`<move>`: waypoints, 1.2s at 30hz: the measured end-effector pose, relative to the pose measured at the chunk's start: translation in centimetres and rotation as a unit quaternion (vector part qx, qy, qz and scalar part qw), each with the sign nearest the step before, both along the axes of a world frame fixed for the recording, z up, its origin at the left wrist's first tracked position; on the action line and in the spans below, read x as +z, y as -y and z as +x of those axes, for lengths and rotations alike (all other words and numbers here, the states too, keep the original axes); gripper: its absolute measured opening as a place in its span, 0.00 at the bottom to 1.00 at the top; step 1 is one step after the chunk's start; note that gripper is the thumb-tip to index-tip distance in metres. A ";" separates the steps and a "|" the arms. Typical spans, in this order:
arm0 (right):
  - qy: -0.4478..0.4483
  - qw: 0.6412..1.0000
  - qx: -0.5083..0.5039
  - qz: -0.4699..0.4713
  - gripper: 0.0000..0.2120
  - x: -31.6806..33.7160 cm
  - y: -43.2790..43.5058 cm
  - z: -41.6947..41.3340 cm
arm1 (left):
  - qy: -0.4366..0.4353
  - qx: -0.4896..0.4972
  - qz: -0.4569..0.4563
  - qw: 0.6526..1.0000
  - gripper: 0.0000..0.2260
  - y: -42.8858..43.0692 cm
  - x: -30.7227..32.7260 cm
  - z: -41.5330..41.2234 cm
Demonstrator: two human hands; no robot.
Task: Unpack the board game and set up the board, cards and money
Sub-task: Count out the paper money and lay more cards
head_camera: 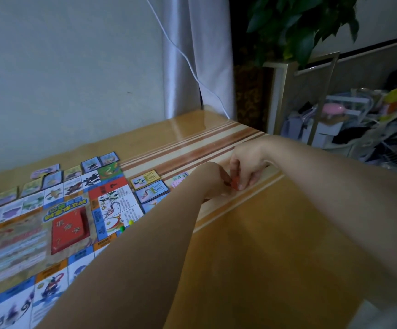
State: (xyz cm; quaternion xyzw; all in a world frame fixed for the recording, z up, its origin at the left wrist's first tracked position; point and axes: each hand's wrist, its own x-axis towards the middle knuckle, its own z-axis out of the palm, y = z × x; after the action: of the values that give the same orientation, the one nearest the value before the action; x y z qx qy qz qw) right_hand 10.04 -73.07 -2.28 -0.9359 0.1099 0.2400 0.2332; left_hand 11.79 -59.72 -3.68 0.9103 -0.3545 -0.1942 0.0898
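Note:
The game board (26, 233) lies unfolded on the left of the table, with a red card stack (69, 230) in its middle. Property cards (50, 179) line its far edge, and more cards (148, 186) lie beside its right edge. Both arms reach across to the table's right side. My right hand (247, 162) pinches a small red piece (235, 185) between its fingertips. My left hand (210, 180) is curled close against it, touching the same piece; what its fingers hold is hidden. A pink slip (178, 181) shows just left of my hands.
The wooden table (276, 245) has a striped runner (192, 150) under glass. Small green and yellow pieces (125, 226) sit at the board's right edge. A white cable (188, 60) hangs by the curtain. A plant and a cluttered rack (349, 119) stand beyond the table's right edge.

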 end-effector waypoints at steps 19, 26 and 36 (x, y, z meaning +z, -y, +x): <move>-0.062 0.995 -0.030 -0.078 0.10 -0.3 -1.7 0.7 | 0.000 -0.018 0.047 0.999 0.18 0.9 1.0 -0.6; -0.001 0.997 -0.033 -0.066 0.13 -0.7 -1.7 -0.5 | 0.003 -0.050 0.082 0.995 0.16 1.2 1.0 -0.6; 0.084 0.968 -0.120 0.206 0.09 -2.2 1.5 -3.5 | 0.029 -0.030 0.032 0.999 0.16 1.0 0.2 -0.1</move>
State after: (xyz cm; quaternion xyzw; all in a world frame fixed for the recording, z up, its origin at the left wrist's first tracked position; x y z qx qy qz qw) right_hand 6.49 -74.54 -4.45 -0.8646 0.1495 0.1487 0.4561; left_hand 11.74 -60.75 -3.49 0.9068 -0.3778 -0.1815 0.0449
